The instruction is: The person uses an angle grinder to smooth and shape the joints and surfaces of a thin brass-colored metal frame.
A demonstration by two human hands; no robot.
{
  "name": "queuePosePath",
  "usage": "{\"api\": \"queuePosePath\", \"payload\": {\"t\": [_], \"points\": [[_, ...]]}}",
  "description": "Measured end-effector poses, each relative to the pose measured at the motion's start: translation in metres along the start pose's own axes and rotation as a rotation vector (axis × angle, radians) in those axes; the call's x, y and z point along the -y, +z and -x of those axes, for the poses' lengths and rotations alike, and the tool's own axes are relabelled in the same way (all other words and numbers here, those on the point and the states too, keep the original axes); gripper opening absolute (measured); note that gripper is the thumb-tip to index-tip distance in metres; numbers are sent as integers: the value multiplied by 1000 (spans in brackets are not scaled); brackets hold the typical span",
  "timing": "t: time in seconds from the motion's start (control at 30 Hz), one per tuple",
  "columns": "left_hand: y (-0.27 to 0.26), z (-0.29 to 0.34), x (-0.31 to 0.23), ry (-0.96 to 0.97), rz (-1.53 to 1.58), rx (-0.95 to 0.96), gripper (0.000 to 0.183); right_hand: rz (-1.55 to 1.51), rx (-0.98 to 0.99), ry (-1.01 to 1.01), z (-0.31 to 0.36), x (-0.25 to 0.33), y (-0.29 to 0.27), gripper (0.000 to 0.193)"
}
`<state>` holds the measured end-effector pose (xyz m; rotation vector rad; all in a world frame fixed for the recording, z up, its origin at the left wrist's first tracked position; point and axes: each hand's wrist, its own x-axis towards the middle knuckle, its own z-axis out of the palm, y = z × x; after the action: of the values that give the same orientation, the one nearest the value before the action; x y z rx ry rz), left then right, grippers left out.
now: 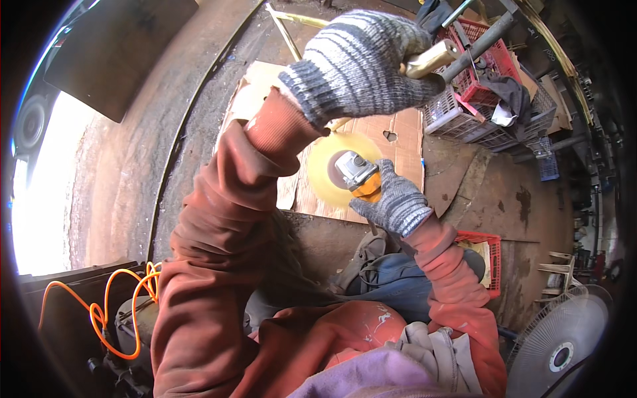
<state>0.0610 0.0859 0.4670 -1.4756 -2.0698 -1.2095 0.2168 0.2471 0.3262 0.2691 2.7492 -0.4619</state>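
Note:
Raised close to the camera, my left hand (361, 63), in a grey-and-white striped knit glove, is closed around a gold-coloured metal tube (434, 58) whose end sticks out past the thumb. More thin gold-coloured bars (295, 21) show behind the glove; whether they join the tube is hidden. Lower and to the right, my gloved right hand (398, 200) grips a yellow angle grinder (358, 171) with a silver head. A large round pale-yellow buffing wheel (320, 174) is fitted to it, over a flat cardboard sheet (406, 142). The wheel appears just below my left wrist.
Red and grey plastic crates (464, 116) with cloths and odds and ends stand at the far right. Another red crate (494, 259) is beside my right arm, near a fan (563, 355). An orange hose (99, 318) coils at the left. A dark cable (174, 149) crosses the floor.

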Motion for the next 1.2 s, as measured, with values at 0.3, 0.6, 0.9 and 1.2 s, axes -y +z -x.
{"api": "queuePosePath", "payload": {"t": [0.3, 0.6, 0.9, 1.2], "points": [[-20, 18, 22, 157, 113, -146, 14, -201, -53, -138, -13, -19, 15, 91], [-50, 36, 79, 445, 380, -168, 12, -590, -60, -202, -49, -41, 53, 84], [-67, 66, 83, -209, 860, -439, 35, -1131, 82, -196, -66, -31, 81, 63], [-68, 68, 93, -305, 856, -656, 26, -1161, 54, -262, -72, -17, 90, 73]]}}
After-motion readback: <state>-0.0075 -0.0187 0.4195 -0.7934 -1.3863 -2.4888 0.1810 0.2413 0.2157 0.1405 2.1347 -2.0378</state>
